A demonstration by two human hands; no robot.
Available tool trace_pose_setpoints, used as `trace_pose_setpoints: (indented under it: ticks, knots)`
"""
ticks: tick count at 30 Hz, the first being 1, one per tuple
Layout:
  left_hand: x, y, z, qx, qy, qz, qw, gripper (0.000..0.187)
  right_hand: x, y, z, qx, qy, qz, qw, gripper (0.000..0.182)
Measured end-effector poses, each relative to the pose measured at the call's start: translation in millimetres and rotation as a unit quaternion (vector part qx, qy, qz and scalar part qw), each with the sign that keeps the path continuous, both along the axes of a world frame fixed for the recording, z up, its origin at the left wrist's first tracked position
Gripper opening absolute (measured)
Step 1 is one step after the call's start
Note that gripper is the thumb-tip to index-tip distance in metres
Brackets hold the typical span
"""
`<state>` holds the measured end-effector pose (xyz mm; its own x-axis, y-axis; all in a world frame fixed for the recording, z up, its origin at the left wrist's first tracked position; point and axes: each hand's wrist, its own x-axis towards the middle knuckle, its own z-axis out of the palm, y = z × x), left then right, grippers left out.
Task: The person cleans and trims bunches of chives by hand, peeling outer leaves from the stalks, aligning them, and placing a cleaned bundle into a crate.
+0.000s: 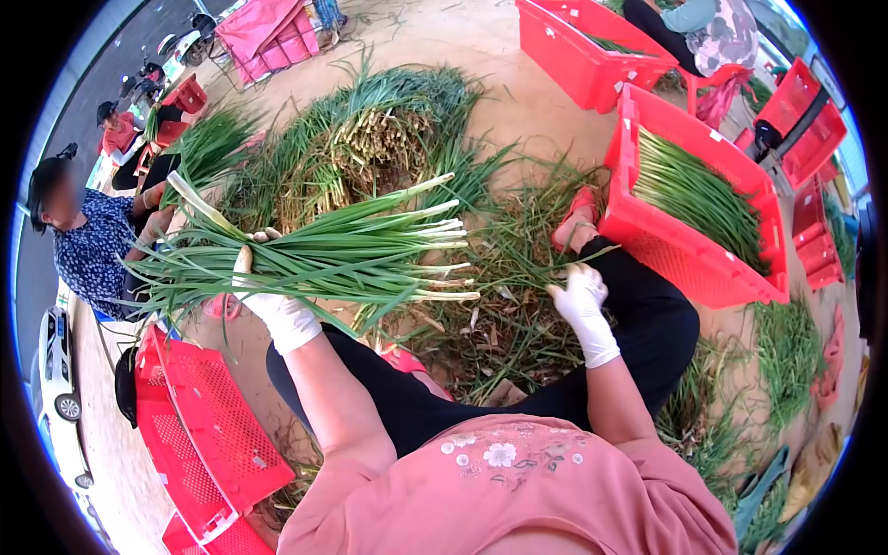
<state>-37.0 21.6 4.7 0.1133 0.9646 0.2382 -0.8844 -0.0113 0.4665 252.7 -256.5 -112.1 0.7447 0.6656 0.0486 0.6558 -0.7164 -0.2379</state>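
My left hand (277, 305), in a white glove, is wrapped round a bunch of garlic chives (361, 245). The bunch lies crosswise, white stem ends mostly to the right, leaves fanning out left. One thick pale stalk (203, 203) sticks out at the upper left. Near my right knee, my right hand (583, 296) wears a white glove too, its fingers curled. A thin green leaf (606, 252) crosses at its fingertips; whether it is gripped I cannot make out. Beneath the hands, trimmed leaves and dry scraps (499, 338) cover the ground between my legs.
A large heap of chives (388, 129) lies ahead. At right, a red crate (684, 250) holds neatly laid chives (703, 199); another red crate (592, 55) stands behind it. Red crates (203, 416) are at lower left. Co-workers sit at left (97, 231) and upper right (721, 37).
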Motion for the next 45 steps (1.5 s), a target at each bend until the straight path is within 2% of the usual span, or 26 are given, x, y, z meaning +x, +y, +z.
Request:
trace_pose_setpoints:
  ticks: [1, 2, 3, 5, 7, 9, 11, 13, 15, 16, 19, 20, 21, 23, 25, 29, 30, 31, 32, 33, 34, 35, 37, 41, 43, 45]
  knots:
    - [3.4, -4.4, 0.5, -0.002, 0.0, 0.0, 1.0, 0.011, -6.9, 14.9, 11.4, 0.069, 0.124, 0.075, 0.987, 0.04]
    - [9.2, -10.7, 2.5, -0.006, 0.002, -0.008, 1.0, 0.011, -13.9, 29.7, 22.9, 0.126, 0.262, 0.135, 0.947, 0.04]
    - [14.5, -15.6, 5.6, -0.007, 0.004, -0.017, 1.0, 0.011, -23.6, 44.8, 30.1, 0.174, 0.434, 0.191, 0.863, 0.041]
    - [16.2, -12.1, 1.4, -0.013, 0.004, -0.051, 0.999, 0.011, -41.7, 73.4, 34.2, 0.187, 0.36, 0.273, 0.872, 0.04]
    - [22.4, -15.0, -2.5, -0.035, -0.004, -0.069, 0.997, 0.011, -55.0, 91.9, 27.0, 0.209, 0.458, 0.273, 0.819, 0.039]
    - [24.2, -13.4, -7.7, -0.019, 0.015, -0.06, 0.998, 0.013, -63.9, 109.4, 13.9, 0.17, 0.579, 0.26, 0.754, 0.041]
    - [26.0, -16.1, -7.2, -0.037, 0.008, -0.059, 0.998, 0.013, -70.2, 108.1, 6.3, 0.184, 0.604, 0.269, 0.727, 0.04]
    - [27.0, -18.9, -7.3, -0.045, 0.019, -0.045, 0.998, 0.013, -75.0, 104.7, 19.0, 0.162, 0.579, 0.275, 0.751, 0.039]
    - [26.1, -18.1, -9.8, -0.054, 0.031, -0.033, 0.998, 0.013, -81.5, 104.6, 8.6, 0.283, 0.733, 0.198, 0.586, 0.037]
    - [24.3, -13.6, -14.0, -0.055, 0.034, -0.034, 0.997, 0.013, -82.5, 107.6, 2.3, 0.294, 0.781, 0.106, 0.541, 0.032]
    - [19.1, -4.3, -22.8, -0.068, 0.038, -0.035, 0.996, 0.015, -82.2, 102.7, 6.0, 0.326, 0.762, 0.11, 0.548, 0.029]
    - [16.1, -1.8, -24.5, -0.08, 0.042, -0.034, 0.995, 0.015, -82.3, 98.2, 10.9, 0.326, 0.76, 0.043, 0.56, 0.025]
    - [11.5, 0.7, -25.6, -0.082, 0.042, -0.032, 0.995, 0.015, -79.2, 89.1, 18.3, 0.307, 0.792, -0.046, 0.526, 0.021]
    - [1.3, 6.9, -27.0, -0.076, 0.049, -0.059, 0.994, 0.016, -68.7, 84.4, -15.7, 0.409, 0.757, -0.059, 0.507, 0.018]
    - [-8.1, 10.9, -25.5, -0.079, 0.04, -0.034, 0.995, 0.015, -37.9, 59.8, -46.2, 0.413, 0.754, -0.084, 0.504, 0.016]
    - [-24.4, 16.7, -25.5, -0.065, 0.027, -0.001, 0.998, 0.015, 44.8, 4.6, -120.1, 0.474, 0.465, -0.28, 0.693, 0.026]
    - [-25.6, 18.5, -26.1, -0.061, 0.02, -0.002, 0.998, 0.015, 41.2, 3.7, -105.4, 0.352, 0.288, -0.277, 0.847, 0.031]
    - [-24.2, 14.4, -22.0, -0.051, 0.025, -0.001, 0.998, 0.015, 31.1, 4.7, -70.5, 0.207, 0.09, -0.256, 0.94, 0.037]
    - [-21.2, 10.0, -17.7, -0.052, 0.026, -0.012, 0.998, 0.015, 20.7, 10.3, -32.2, 0.221, 0.163, -0.179, 0.945, 0.047]
    - [-19.0, 6.5, -15.8, -0.054, 0.027, -0.021, 0.998, 0.015, 18.9, 21.4, -34.1, 0.31, 0.208, -0.049, 0.927, 0.046]
    - [-17.6, 8.0, -19.8, -0.055, 0.026, -0.022, 0.998, 0.015, 3.9, 35.6, -18.0, 0.392, 0.437, -0.003, 0.81, 0.042]
    - [-16.7, 12.0, -25.8, -0.048, 0.024, -0.027, 0.998, 0.014, -9.0, 45.6, 9.5, 0.372, 0.555, 0.03, 0.743, 0.04]
    - [-12.9, 12.7, -25.8, -0.038, 0.025, -0.035, 0.998, 0.014, -26.7, 67.3, 18.3, 0.367, 0.661, 0.055, 0.652, 0.046]
    - [7.0, -9.9, -11.6, -0.046, 0.027, -0.049, 0.997, 0.012, -49.1, 89.9, 21.3, 0.347, 0.741, 0.042, 0.574, 0.043]
    - [13.1, -16.0, -9.1, -0.049, 0.034, -0.027, 0.998, 0.015, -54.2, 88.4, 23.9, 0.34, 0.754, 0.02, 0.561, 0.037]
    - [10.4, -8.7, -17.6, -0.068, 0.032, -0.027, 0.997, 0.014, -55.2, 86.8, 17.5, 0.395, 0.757, 0.01, 0.52, 0.033]
